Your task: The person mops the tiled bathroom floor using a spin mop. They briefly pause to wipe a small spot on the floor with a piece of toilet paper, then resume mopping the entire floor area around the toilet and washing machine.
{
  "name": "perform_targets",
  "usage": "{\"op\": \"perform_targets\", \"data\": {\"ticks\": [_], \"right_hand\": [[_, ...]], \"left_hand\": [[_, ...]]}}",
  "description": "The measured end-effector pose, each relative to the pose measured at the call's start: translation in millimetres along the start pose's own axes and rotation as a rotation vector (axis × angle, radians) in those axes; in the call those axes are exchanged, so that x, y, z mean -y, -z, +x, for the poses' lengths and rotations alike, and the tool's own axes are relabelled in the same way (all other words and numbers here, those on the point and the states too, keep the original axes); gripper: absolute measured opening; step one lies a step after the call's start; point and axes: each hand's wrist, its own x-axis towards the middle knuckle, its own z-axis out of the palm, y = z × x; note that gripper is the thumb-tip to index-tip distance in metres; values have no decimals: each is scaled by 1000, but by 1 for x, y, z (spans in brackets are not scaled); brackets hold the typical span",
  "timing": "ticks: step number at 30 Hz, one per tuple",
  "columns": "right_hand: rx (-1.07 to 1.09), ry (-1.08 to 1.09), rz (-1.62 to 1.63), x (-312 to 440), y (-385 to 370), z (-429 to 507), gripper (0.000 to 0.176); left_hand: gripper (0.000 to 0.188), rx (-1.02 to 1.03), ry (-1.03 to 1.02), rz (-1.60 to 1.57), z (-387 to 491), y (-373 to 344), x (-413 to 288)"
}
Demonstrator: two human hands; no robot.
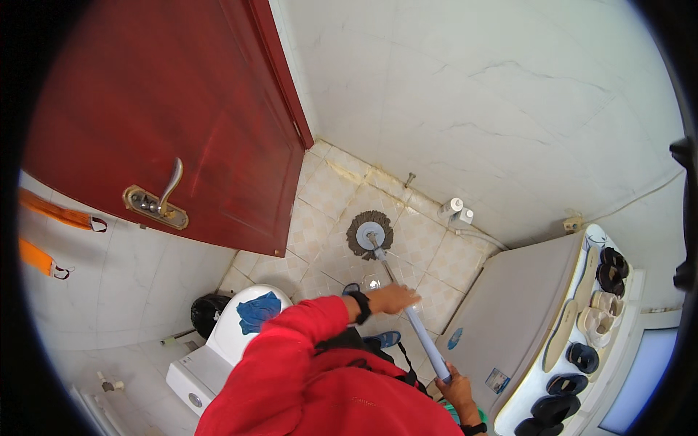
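Observation:
A spin mop with a round blue plate and a grey-brown string head rests on the tiled floor. Its light blue and metal handle slants down towards me. My left hand is at the middle of the handle, seen from above; its fingers wrap round the metal and blue part. Lower down, my right hand grips the handle's end. Both wrists wear black bands. Beneath my left forearm, parts of blue slippers show.
A red door stands at the upper left. On the left are a white toilet with a blue cloth and a black bin. Two white bottles stand by the wall. At right, shoes top a washing machine.

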Motion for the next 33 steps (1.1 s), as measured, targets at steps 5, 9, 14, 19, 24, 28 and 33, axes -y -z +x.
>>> {"op": "perform_targets", "data": {"ticks": [5,9,14,19,24,28,33], "right_hand": [[-32,-42,-61,25,-2,18,59],[-57,-15,-71,49,-1,42,58],[-49,111,-63,92,-20,93,56],[-48,217,2,144,-23,174,56],[-23,201,-10,207,-18,259,55],[-11,224,-34,262,-21,311,54],[5,243,21,299,-48,346,57]], "left_hand": [[68,51,-90,-217,21,-83,-42],[49,-138,71,-253,17,-90,-49],[30,-157,163,-98,7,-49,7],[34,-305,343,-89,-1,-17,76],[45,-424,516,-121,-3,14,144],[51,-532,630,-168,-17,51,184],[64,-501,788,-100,-38,77,206]]}}
